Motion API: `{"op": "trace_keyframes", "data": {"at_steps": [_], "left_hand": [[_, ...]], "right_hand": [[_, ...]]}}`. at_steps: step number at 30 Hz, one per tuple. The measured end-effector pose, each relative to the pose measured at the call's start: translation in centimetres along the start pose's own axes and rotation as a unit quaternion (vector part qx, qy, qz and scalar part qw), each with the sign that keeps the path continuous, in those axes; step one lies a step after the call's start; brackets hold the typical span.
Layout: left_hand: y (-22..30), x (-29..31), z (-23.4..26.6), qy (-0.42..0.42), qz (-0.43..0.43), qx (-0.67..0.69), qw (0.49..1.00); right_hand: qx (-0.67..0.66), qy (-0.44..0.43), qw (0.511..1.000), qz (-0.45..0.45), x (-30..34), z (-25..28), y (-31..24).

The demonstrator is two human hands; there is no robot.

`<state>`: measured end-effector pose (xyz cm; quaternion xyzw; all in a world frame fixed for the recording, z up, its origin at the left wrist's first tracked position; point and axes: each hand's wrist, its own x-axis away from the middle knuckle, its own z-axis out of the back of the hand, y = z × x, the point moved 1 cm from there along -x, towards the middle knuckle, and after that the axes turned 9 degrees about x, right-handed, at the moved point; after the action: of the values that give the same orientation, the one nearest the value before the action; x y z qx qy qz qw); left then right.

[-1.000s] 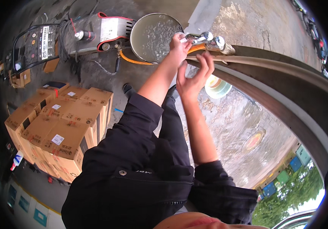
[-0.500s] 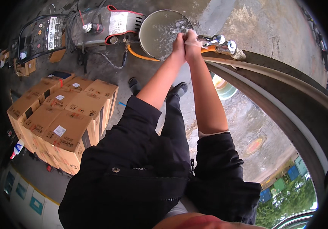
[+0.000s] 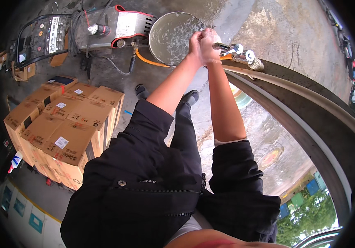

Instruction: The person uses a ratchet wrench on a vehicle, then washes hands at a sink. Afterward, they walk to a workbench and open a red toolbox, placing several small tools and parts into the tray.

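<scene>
Contact joins your left hand (image 3: pixel 194 42) and right hand (image 3: pixel 210 44) just beside the chrome tap (image 3: pixel 237 48), over the edge of a water-filled bucket (image 3: pixel 149 40); whether either is closed can't be told. Handwashing seems in hand, so rinsing would call for turning both under the tap. Your right looks whitish, perhaps soapy.

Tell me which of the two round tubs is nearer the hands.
The water-filled grey tub: the hands are at its right edge. The pale green tub sits farther off, partly hidden by the right forearm.
</scene>
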<state>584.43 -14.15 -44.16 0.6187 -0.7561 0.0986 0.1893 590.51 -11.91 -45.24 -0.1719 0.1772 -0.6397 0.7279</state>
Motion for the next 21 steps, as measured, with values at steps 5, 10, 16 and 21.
{"op": "trace_keyframes", "data": {"at_steps": [5,10,16,21], "left_hand": [[-1.4,0.4,1.4,0.152,0.010,0.102,0.983],[-1.6,0.8,3.3,-0.056,0.084,0.212,0.972],[-1.1,0.7,0.5,0.116,-0.134,-0.360,0.916],[-0.5,0.9,-2.5,0.150,-0.220,-0.676,0.687]], "right_hand": [[0.097,-0.046,0.978,0.178,2.6,2.3,-1.4],[-0.053,-0.182,0.972,-0.142,2.1,4.1,-3.8],[-0.470,0.002,0.844,-0.258,2.6,0.8,-1.2],[-0.693,-0.004,0.627,-0.355,3.4,3.0,-2.0]]}}
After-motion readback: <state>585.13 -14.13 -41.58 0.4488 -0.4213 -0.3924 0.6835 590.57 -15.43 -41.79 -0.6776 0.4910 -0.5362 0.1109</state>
